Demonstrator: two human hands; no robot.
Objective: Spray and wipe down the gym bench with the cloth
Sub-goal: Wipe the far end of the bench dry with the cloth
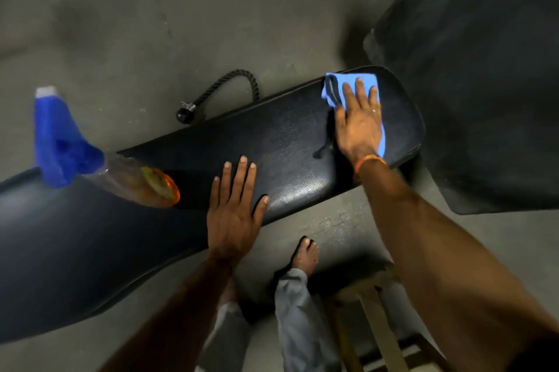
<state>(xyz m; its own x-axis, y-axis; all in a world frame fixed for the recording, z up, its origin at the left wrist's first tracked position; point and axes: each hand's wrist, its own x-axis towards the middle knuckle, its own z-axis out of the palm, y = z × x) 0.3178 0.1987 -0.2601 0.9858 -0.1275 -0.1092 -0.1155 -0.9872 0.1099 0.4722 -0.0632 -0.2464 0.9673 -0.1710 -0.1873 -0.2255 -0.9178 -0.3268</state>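
A black padded gym bench (290, 141) runs from lower left to upper right across the view. My right hand (358, 120) lies flat with straight fingers on a blue cloth (335, 84), pressing it onto the bench's far right end. My left hand (233, 211) rests flat on the pad near its front edge, fingers spread. A spray bottle (90, 160) with a blue trigger head and orange liquid stands on the pad to the left of my left hand, untouched.
A black rope handle (223, 90) with a ball end lies on the concrete floor behind the bench. A dark mat (484, 69) fills the upper right. My bare foot (305, 256) and a wooden stool (372, 311) are below the bench's front edge.
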